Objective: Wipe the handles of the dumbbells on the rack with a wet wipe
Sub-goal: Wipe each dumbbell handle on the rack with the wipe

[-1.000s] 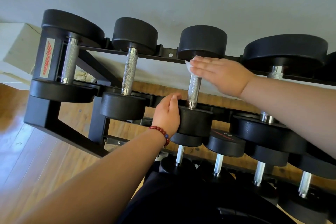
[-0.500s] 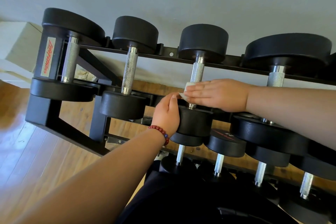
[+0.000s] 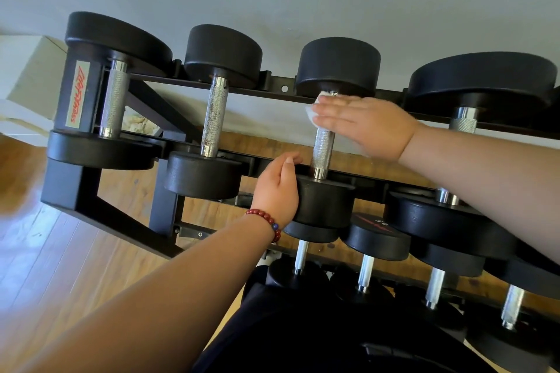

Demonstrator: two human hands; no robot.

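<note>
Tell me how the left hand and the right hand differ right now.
The left hand curves round the dumbbell at its near head; the right hand lies flat, fingers straight, pressing the wet wipe against the handle near its far end. The left wrist wears a red bead bracelet; the right wrist is bare. Both are on the same dumbbell.

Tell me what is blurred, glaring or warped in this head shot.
Head view: the right hand and wet wipe are smeared by motion, while the left hand is sharp. Head view: pale glare washes the wooden floor at lower left. Head view: the wide lens tilts and bows the rack.
</note>
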